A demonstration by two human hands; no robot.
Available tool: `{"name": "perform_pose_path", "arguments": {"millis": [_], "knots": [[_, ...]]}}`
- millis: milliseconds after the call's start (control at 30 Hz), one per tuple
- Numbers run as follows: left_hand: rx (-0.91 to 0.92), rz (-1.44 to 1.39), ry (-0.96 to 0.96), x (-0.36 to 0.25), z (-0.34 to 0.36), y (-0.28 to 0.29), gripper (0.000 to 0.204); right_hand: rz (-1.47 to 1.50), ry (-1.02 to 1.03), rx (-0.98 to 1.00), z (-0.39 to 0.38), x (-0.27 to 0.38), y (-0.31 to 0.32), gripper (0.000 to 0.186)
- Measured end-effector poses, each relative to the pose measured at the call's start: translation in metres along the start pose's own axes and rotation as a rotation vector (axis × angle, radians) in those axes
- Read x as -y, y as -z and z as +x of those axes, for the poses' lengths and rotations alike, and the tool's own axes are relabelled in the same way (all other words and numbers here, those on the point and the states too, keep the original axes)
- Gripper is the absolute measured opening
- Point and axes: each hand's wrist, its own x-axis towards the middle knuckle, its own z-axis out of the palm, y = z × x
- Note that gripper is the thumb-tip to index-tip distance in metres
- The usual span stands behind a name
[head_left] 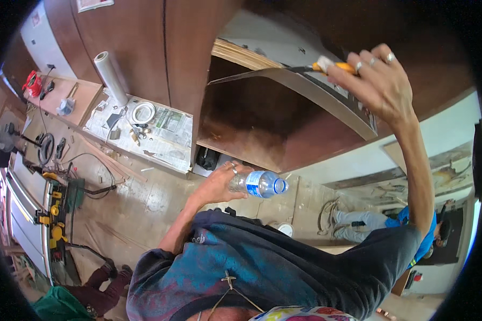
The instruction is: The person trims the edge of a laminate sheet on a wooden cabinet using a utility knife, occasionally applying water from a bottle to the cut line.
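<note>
Nearest the body, in front of the dark shirt with blue and purple blotches (pixel 251 251), the left hand (pixel 223 183) has its fingers wrapped around a clear plastic bottle with a blue-and-white label (pixel 256 184). The bottle lies on its side in the air, neck to the right, just below the open brown wooden cabinet (pixel 238 120). The right hand (pixel 383 88) is raised at the cabinet's upper right, its fingers closed on the orange handle of a slim dark-shafted tool (pixel 347 68); the shaft points left toward the cabinet's upper edge, though contact there is unclear.

Below the cabinet, a round white lid (pixel 286 230) is on the pale floor (pixel 155 195). Left of the cabinet, a low table covered in newspaper (pixel 171 152) carries a white ring-shaped roll (pixel 143 113) and a tall roll of whitish film (pixel 111 77), upright. Farther left, beyond the papered part, sits a red object (pixel 32 84). Well to the cabinet's lower right is a person in a blue top (pixel 423 251).
</note>
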Motion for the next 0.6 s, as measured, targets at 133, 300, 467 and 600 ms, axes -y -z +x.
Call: {"name": "perform_pose_path", "arguments": {"millis": [133, 300, 467, 600], "knots": [[0.008, 0.025, 0.018, 0.0, 0.003, 0.011, 0.068, 0.151, -0.143, 0.015, 0.008, 0.0, 0.003, 0.028], [-0.02, -0.018, -0.025, 0.008, 0.014, 0.022, 0.069, 0.089, -0.391, 0.098, -0.034, -0.025, 0.048, 0.033], [-0.227, 0.177, 0.125, 0.028, 0.018, 0.028, 0.068, 0.567, -0.613, 0.061, -0.057, 0.028, 0.062, 0.028], [-0.298, 0.154, 0.047, 0.004, 0.035, 0.056, 0.066, 0.769, -0.689, 0.371, -0.055, 0.093, 0.08, 0.035]]}}
